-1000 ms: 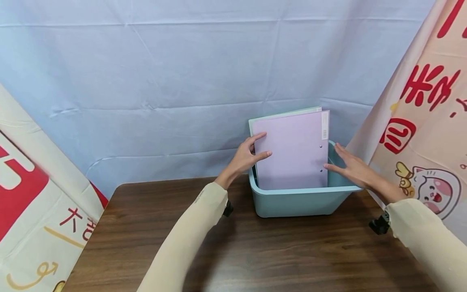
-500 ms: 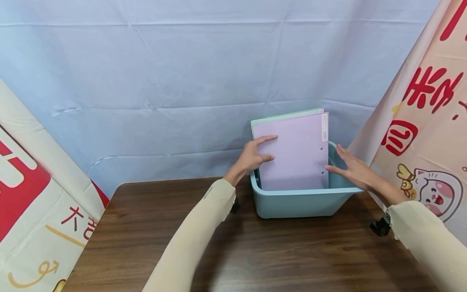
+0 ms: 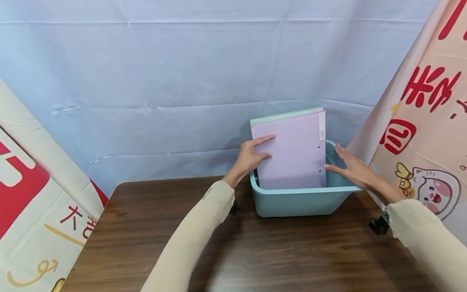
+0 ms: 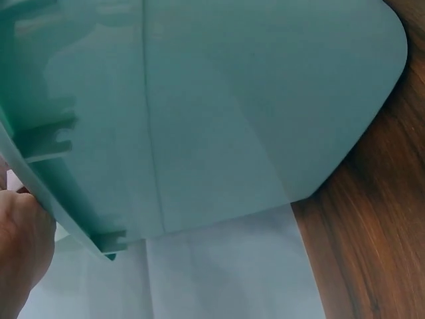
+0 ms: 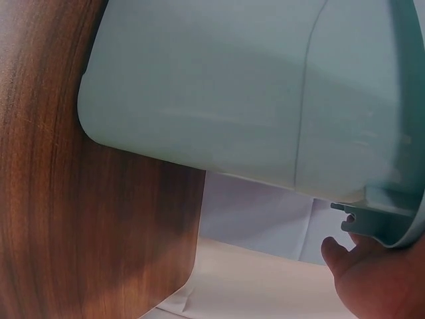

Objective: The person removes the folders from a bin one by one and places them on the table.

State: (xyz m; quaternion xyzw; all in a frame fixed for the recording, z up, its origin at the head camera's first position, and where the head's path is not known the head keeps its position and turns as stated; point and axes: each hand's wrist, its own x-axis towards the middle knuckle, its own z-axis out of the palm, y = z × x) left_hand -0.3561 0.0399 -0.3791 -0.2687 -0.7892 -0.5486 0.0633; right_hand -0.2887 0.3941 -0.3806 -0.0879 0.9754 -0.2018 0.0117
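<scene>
In the head view, a purple folder [image 3: 292, 158] stands upright in a blue-green plastic bin [image 3: 295, 205], with a pale green folder [image 3: 284, 117] close behind it. At the folders' left edge is my left hand [image 3: 249, 157], index finger and thumb spread across the purple face; its other fingers are hidden. My right hand [image 3: 352, 166] lies over the bin's right rim, thumb pointing toward the purple folder and index finger stretched to the back corner. Both wrist views look at the bin's outer end walls, with the left hand [image 4: 23, 249] and right hand [image 5: 382, 276] partly behind its rim.
The bin rests at the back right of a brown wooden table [image 3: 153, 235]. A light blue cloth [image 3: 164, 81] hangs behind it. On the right, a printed cloth [image 3: 430, 105] hangs near the right hand; another printed cloth [image 3: 29, 182] is at left.
My left hand has shifted right and slightly down across the purple folder's face. The purple folder's right edge sits slightly farther left. The right hand and bin look almost unmoved.
</scene>
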